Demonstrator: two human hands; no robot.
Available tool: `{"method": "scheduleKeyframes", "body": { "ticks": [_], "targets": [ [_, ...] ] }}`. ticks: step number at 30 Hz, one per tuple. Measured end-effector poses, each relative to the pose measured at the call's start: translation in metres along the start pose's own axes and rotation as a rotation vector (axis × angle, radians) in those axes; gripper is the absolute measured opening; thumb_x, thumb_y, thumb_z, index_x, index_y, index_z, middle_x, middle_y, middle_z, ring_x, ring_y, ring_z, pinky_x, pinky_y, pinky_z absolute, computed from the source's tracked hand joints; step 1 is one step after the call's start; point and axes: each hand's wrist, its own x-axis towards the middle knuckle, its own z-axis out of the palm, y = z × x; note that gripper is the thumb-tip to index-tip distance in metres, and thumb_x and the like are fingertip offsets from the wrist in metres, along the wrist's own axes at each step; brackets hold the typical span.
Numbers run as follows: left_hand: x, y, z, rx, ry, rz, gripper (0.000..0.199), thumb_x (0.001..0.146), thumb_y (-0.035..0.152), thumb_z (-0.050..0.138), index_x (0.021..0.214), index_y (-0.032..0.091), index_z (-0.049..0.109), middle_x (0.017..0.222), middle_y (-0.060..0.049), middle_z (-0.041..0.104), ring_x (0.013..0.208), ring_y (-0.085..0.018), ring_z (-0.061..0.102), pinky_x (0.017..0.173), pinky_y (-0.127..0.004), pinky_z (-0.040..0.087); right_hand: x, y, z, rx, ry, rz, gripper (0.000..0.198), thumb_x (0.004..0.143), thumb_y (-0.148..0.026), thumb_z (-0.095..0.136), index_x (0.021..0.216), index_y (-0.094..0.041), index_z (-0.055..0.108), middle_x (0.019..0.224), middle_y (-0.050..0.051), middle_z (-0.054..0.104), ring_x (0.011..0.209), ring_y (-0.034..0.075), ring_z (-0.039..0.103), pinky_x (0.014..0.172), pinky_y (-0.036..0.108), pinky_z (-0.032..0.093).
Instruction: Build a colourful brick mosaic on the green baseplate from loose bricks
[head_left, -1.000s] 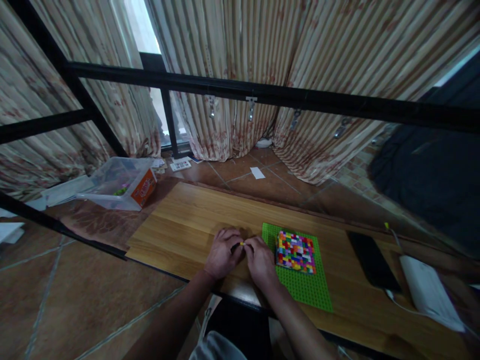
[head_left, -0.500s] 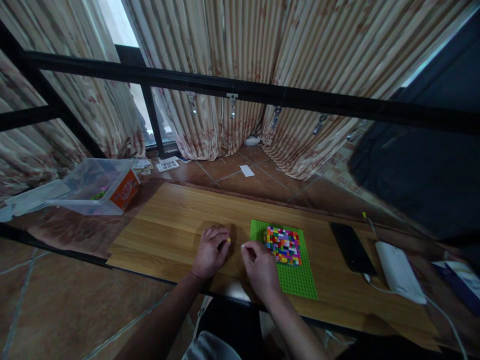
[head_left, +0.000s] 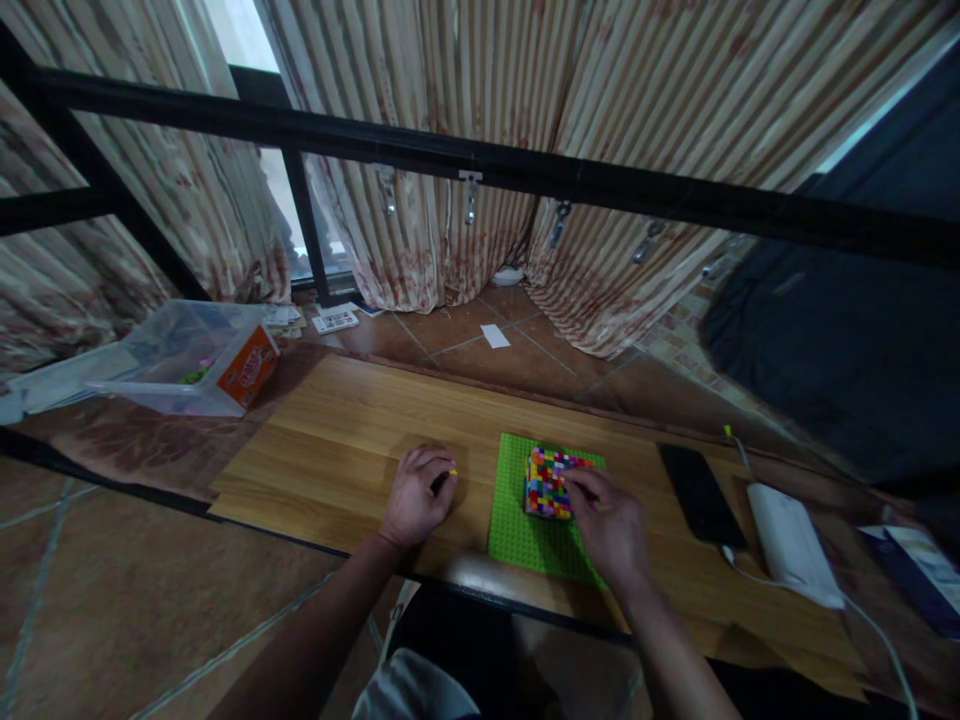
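My left hand (head_left: 421, 497) rests over the wooden board, thumb and finger closed on a tiny yellow toy brick (head_left: 453, 472). To its right lies a green studded baseplate (head_left: 511, 535). On the baseplate stands a low block of many-coloured toy bricks (head_left: 547, 485), its top a tight patchwork. My right hand (head_left: 611, 525) reaches over the block's right half with thumb and forefinger pinched at its top. The fingers cover whatever is between them, and the hand hides part of the block and baseplate.
A black phone (head_left: 701, 495) and a white power bank (head_left: 795, 545) with a cable lie at the right. At the left stands a clear plastic bin (head_left: 180, 385) with an orange label. A black metal bar (head_left: 420, 145) crosses before the striped curtains (head_left: 480, 80).
My right hand has moved right, from beside the baseplate to over the brick block, where its fingertips touch the top. The baseplate has turned slightly. My left hand still holds the yellow brick.
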Motion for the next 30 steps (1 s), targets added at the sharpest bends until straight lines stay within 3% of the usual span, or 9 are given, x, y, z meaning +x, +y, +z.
{"method": "scheduleKeyframes", "body": {
  "ticks": [7, 20, 30],
  "targets": [
    [0.000, -0.001, 0.001, 0.001, 0.004, -0.006, 0.009, 0.084, 0.018, 0.055, 0.085, 0.021, 0.063, 0.096, -0.006, 0.068, 0.095, -0.021, 0.060, 0.089, -0.041, 0.046, 0.012, 0.010, 0.004, -0.183, -0.085, -0.142, 0.026, 0.087, -0.027, 0.046, 0.085, -0.023, 0.072, 0.092, 0.006, 0.070, 0.089, 0.022, 0.062, 0.082, 0.037, 0.048],
    [0.000, -0.003, 0.002, 0.010, 0.001, -0.016, 0.009, 0.084, 0.018, 0.055, 0.085, 0.021, 0.064, 0.094, -0.006, 0.068, 0.094, -0.022, 0.061, 0.088, -0.041, 0.046, 0.022, 0.005, -0.001, -0.230, -0.187, -0.156, 0.024, 0.087, -0.025, 0.046, 0.087, -0.024, 0.070, 0.092, 0.005, 0.070, 0.086, 0.021, 0.060, 0.078, 0.035, 0.047],
    [-0.002, -0.004, 0.003, 0.026, 0.003, -0.020, 0.011, 0.084, 0.018, 0.055, 0.087, 0.021, 0.065, 0.095, -0.006, 0.068, 0.095, -0.022, 0.060, 0.089, -0.041, 0.046, 0.028, 0.010, 0.000, -0.264, -0.235, -0.171, 0.022, 0.084, -0.021, 0.049, 0.076, -0.023, 0.069, 0.085, 0.004, 0.066, 0.081, 0.020, 0.059, 0.076, 0.033, 0.045]
  ]
}}
